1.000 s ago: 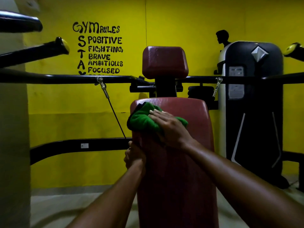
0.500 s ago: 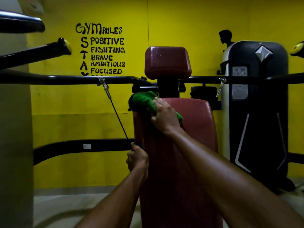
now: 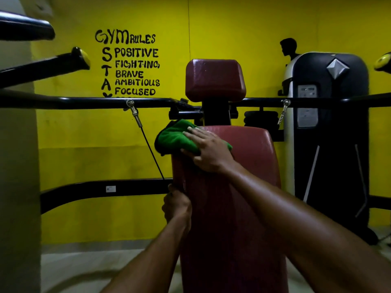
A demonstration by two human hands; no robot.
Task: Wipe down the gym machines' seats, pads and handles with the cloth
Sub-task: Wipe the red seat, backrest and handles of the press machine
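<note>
Right hand [image 3: 208, 151] pushes the soft, light cloth [image 3: 175, 138] up the back pad [image 3: 254, 157], fingers [image 3: 196, 132] spread flat, a palm hold suits it; left hand [image 3: 176, 205] grips the pad edge.

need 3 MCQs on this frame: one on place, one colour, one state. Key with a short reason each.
1. Where is the green cloth?
A) on the headrest
B) at the upper left corner of the back pad
C) on the floor

2. What colour is the back pad?
A) black
B) dark red
C) blue

3. How does the right hand lie?
A) flat, pressing the green cloth
B) fisted, off it
C) out of view

Key:
1. B: the cloth drapes over that corner of the pad.
2. B: its cover shows dark red against the yellow wall.
3. A: straight, spread fingers lie on the cloth.
</note>
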